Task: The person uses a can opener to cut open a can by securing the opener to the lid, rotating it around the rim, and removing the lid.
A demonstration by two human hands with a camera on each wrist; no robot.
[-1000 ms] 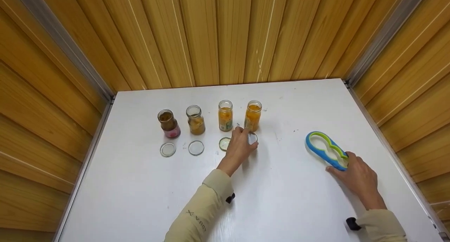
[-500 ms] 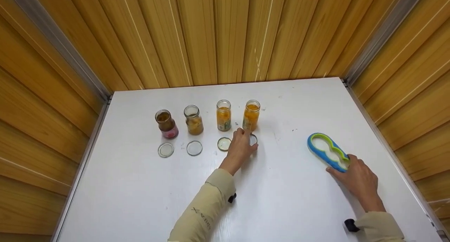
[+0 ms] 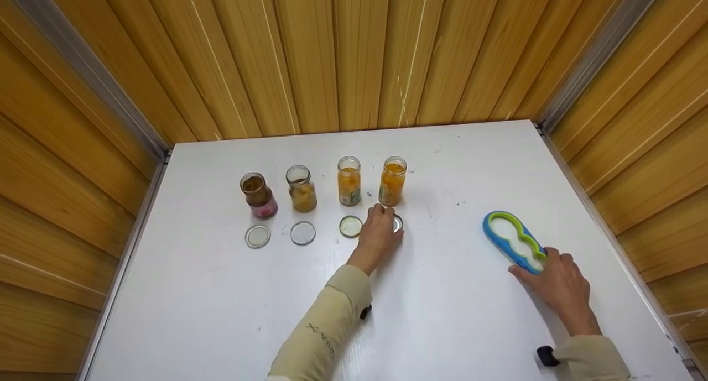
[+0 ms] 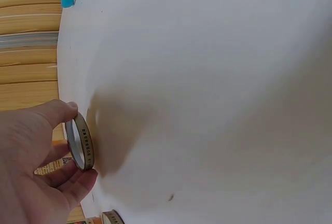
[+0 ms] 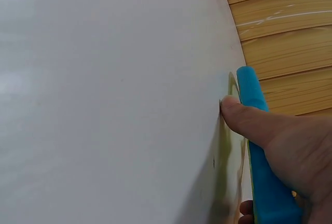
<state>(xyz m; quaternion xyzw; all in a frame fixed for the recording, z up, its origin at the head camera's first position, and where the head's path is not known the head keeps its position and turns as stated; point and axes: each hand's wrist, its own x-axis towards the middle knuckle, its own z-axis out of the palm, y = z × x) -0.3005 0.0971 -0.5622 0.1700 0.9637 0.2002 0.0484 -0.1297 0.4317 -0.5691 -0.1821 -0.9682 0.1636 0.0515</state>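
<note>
My left hand [image 3: 378, 238] pinches a round metal jar lid [image 4: 84, 141] by its edge, thumb on one side and fingertips on the other. In the head view the lid is partly hidden behind the hand, close over the table in front of the rightmost jar [image 3: 392, 188], an uncovered glass one with orange contents. At the right, my right hand [image 3: 560, 286] grips the near end of a blue and green jar opener [image 3: 499, 241] with scalloped openings. The right wrist view shows the thumb lying across the opener's blue side.
Left of that jar stand a second orange jar [image 3: 349, 188], a jar with pale pieces [image 3: 303, 196] and a brown jar with a pink label [image 3: 260, 198], all uncovered. Lids lie before them: a gold-rimmed lid [image 3: 350, 226], a middle lid [image 3: 303, 233] and a left lid [image 3: 258, 236].
My left hand has shifted slightly right and nearer me relative to the jars, with the lid in its fingers. The right hand keeps its grip on the jar opener. The head view has drifted slightly.
</note>
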